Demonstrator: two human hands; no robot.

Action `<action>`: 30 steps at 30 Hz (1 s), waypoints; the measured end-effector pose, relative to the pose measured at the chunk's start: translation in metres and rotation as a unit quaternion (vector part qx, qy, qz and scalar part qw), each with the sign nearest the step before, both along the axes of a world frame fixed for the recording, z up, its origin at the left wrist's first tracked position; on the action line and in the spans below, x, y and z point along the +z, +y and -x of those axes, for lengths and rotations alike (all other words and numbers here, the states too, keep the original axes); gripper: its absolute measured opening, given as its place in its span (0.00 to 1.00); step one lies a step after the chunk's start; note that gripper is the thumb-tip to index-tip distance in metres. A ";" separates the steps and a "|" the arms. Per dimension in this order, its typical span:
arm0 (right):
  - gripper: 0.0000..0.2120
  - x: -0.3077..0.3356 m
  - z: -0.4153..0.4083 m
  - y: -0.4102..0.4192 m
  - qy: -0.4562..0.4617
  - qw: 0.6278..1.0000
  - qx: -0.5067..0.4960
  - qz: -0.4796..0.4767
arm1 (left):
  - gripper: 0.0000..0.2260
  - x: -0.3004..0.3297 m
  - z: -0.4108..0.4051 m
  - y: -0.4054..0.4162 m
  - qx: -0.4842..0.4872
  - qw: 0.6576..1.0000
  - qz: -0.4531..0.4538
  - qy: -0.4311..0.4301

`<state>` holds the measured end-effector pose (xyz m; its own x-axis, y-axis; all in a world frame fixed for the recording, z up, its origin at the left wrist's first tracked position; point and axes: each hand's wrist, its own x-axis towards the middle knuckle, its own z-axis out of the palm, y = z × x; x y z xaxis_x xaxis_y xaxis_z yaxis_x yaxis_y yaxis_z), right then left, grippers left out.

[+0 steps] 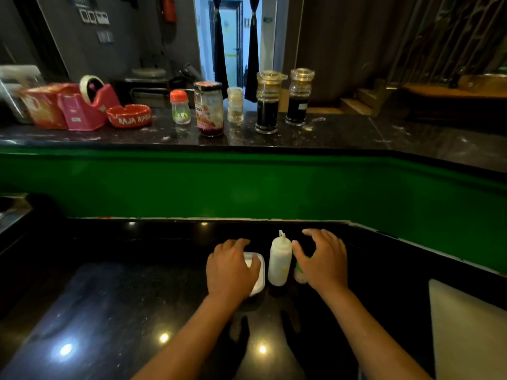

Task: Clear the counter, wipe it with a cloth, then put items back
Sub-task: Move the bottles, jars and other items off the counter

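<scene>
Head view: bottle (279,260) between hands.

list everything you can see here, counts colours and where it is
squeeze bottle: 1, white, lower counter between the hands
container: 1, white, lower counter, under the left hand
small item: 1, greenish, mostly hidden behind the right hand
board: 1, white, lower counter far right
sauce bottles: 2, clear with dark liquid, upper counter right of centre
jar: 1, clear with red lid, upper counter centre
shaker: 1, orange cap, left of the jar
small clear shaker: 1, right of the jar
ashtray: 1, red, upper counter left
tape dispenser: 1, pink, left of the ashtray
box: 1, red, far left
left hand: on the container
right hand: fingers spread, beside the squeeze bottle
</scene>
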<state>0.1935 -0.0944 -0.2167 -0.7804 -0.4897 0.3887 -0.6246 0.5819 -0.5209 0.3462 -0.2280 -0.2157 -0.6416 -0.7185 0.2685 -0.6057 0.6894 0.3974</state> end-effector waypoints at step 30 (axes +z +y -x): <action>0.39 0.217 0.192 -0.195 -0.084 0.980 -0.050 0.176 | 0.22 0.193 0.220 -0.143 -0.015 0.938 -0.157 0.309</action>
